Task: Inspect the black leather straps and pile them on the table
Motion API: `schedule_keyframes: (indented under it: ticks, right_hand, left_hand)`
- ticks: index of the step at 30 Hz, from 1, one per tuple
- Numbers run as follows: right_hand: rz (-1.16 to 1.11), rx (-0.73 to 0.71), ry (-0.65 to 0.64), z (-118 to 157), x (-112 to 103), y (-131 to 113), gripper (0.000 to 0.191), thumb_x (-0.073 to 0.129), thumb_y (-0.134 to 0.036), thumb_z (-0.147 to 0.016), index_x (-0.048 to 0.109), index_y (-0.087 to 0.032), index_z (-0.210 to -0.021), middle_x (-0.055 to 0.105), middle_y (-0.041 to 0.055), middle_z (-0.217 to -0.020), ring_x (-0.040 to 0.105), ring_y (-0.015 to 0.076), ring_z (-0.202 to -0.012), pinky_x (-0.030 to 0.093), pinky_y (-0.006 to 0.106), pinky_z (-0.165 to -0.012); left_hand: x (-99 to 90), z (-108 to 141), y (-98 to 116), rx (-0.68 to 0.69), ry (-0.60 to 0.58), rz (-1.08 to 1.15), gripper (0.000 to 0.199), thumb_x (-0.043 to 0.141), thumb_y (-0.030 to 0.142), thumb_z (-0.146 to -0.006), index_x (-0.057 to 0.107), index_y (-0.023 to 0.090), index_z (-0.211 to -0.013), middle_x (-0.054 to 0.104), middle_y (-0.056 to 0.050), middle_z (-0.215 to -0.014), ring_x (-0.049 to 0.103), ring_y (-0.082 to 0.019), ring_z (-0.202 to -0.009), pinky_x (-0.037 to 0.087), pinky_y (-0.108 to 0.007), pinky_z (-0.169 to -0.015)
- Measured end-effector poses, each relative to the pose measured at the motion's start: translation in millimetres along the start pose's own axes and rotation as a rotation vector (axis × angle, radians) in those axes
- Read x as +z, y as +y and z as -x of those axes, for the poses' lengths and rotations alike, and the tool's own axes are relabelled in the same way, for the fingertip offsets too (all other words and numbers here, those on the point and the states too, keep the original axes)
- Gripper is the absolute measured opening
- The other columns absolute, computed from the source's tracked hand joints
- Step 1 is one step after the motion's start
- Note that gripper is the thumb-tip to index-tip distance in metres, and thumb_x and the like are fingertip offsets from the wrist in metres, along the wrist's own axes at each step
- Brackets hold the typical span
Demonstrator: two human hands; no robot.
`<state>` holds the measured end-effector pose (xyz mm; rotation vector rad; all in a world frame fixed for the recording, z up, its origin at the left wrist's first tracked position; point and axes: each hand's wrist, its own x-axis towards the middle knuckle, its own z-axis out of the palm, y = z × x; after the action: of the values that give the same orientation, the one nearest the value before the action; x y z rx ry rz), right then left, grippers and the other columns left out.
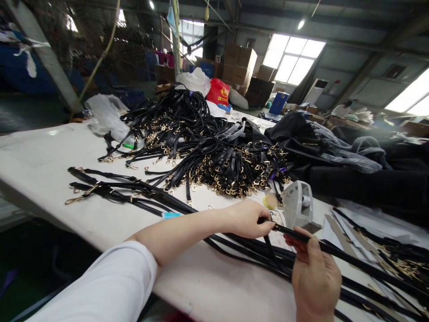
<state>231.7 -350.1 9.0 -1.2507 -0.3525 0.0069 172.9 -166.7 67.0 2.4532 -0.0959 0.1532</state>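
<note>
One black strap (pixel 355 263): up off the table between the two hands, running away to the right edge, with a little gold-coloured metal bit (pixel 275 226) near the left hand.
Left hand (pixel 250 219): fingers curled tight on the strap's near end, arm reaching across in a white sleeve (pixel 110 281).
Right hand (pixel 317 273): thumb and fingers pinching the same strap a bit further along.
Under the hands: more long black straps lying lengthwise over the table, clips bunched at their left end (pixel 85 192).
Right behind the hands: a white plastic gadget (pixel 298 203) standing upright, with a yellow disc (pixel 269 202) just beside it.
Table (pixel 214 277): big, white, bare along the near edge, pretty buried further back.
The heap (pixel 231 170): loads of black straps in a tangle, gold clips all over the front.
Bags past that: a crumpled clear one (pixel 107 114) on the left, a red one (pixel 218 91) at the back.
Off to the right: a pile of dark material (pixel 368 183) with see-through plastic on it.
Room: big workshop kinda place, stacked cardboard boxes (pixel 236 62), bright windows (pixel 295 58), ceiling lamp (pixel 300 24).
Far right: another person (pixel 342 109), too small to make out what they're doing.
</note>
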Motion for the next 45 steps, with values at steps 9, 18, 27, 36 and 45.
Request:
schedule_keyframes:
  ticks: [9, 18, 27, 36, 45]
  right_hand:
    - [0.099, -0.044, -0.003, 0, -3, 6, 0.029, 0.066, -0.041, -0.092, 0.073, -0.014, -0.097, 0.075, 0.0074, -0.091, 0.07, 0.0206, -0.076, 0.053, 0.032, -0.07]
    - [0.277, -0.019, 0.018, 10, 13, 0, 0.034, 0.083, -0.041, -0.074, 0.074, -0.015, -0.094, 0.075, 0.0058, -0.082, 0.07, 0.0183, -0.069, 0.059, 0.03, -0.071]
    - [0.115, 0.131, 0.03, 0, 4, 6, 0.037, 0.084, -0.037, -0.072, 0.071, -0.012, -0.096, 0.073, 0.0047, -0.079, 0.068, 0.0169, -0.063, 0.056, 0.028, -0.061]
    - [0.102, 0.095, 0.021, -8, 2, 7, 0.03, 0.08, -0.036, -0.073, 0.07, -0.015, -0.092, 0.071, 0.0038, -0.083, 0.065, 0.017, -0.07, 0.053, 0.029, -0.068]
    - [0.262, 0.015, 0.101, -10, -4, 2, 0.04, 0.082, -0.044, -0.072, 0.072, -0.013, -0.095, 0.071, 0.0049, -0.077, 0.067, 0.02, -0.066, 0.055, 0.034, -0.068]
  left_hand:
    - [-0.6, -1, 0, -0.001, -0.023, -0.02, 0.024, 0.056, 0.032, -0.087, 0.067, 0.017, -0.072, 0.056, 0.002, -0.059, 0.04, -0.011, -0.054, 0.028, -0.024, -0.052]
    - [12.8, 1, 5, -0.044, 0.122, -0.096, 0.025, 0.057, 0.036, -0.081, 0.064, 0.017, -0.066, 0.059, -0.001, -0.059, 0.041, -0.012, -0.052, 0.024, -0.026, -0.05]
    - [19.6, 0, 3, -0.01, 0.063, 0.001, 0.023, 0.056, 0.032, -0.08, 0.059, 0.017, -0.063, 0.053, 0.002, -0.055, 0.039, -0.011, -0.051, 0.026, -0.025, -0.049]
    - [16.4, 1, 5, -0.035, -0.044, 0.039, 0.02, 0.059, 0.034, -0.079, 0.061, 0.018, -0.068, 0.05, 0.004, -0.053, 0.038, -0.01, -0.049, 0.027, -0.024, -0.048]
    - [6.9, -2, 3, -0.075, -0.072, 0.001, 0.021, 0.059, 0.035, -0.083, 0.068, 0.017, -0.077, 0.057, 0.001, -0.059, 0.044, -0.012, -0.053, 0.029, -0.023, -0.05]
